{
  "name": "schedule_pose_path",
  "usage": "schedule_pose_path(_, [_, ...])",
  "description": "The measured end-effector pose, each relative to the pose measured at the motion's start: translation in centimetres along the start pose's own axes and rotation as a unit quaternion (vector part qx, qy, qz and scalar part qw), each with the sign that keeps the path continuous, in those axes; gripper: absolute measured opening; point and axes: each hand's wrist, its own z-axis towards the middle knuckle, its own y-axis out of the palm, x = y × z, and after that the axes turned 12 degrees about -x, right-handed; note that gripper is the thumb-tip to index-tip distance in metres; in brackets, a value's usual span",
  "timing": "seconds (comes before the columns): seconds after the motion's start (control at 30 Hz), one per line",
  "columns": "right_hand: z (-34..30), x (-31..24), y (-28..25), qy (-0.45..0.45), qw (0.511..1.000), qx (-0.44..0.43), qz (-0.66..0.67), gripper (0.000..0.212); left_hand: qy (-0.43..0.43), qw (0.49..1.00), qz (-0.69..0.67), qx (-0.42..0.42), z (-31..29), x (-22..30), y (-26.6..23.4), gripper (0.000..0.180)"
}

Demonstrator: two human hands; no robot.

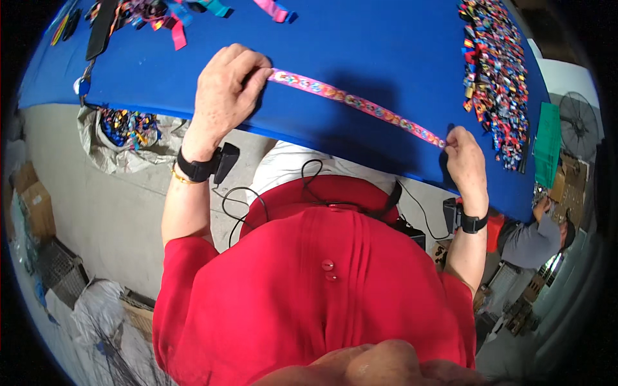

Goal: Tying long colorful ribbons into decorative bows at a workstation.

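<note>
A pink patterned strap [360, 103], narrow and flat, is stretched between my two hands above the blue tabletop [302, 38]. My left hand [230, 87] pinches its left end between thumb and fingers. At the right end, lower and nearer the table's front edge, my right hand [465, 159] grips the strap with its fingertips. The strap slants down from left to right and looks nearly taut. Its dark shadow falls on the blue cloth behind it.
A long pile of colourful straps [496, 77] covers the table's right side. More loose straps [177, 29] lie at the far left. Below the left edge stands an open sack of straps [129, 128]. A person [534, 241] works at the right, near a fan [577, 122].
</note>
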Motion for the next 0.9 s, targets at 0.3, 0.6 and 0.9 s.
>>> schedule_pose_path(0.3, [-0.4, 0.8, 0.1, -0.024, 0.999, 0.02, 0.021, 0.012, -0.018, 1.0, -0.002, -0.012, 0.2, 0.3, -0.1, 0.006])
schedule_pose_path(0.6, [-1.0, 0.1, -0.5, -0.099, 0.99, 0.073, 0.068, 0.012, -0.103, 0.993, -0.01, -0.061, -0.2, 1.6, -1.1, 0.011])
schedule_pose_path(0.9, [2.1, -6.9, 0.9, -0.323, 0.94, 0.078, 0.079, 0.004, 0.046, 0.988, 0.003, -0.146, 2.1, 8.0, 0.6, 0.017])
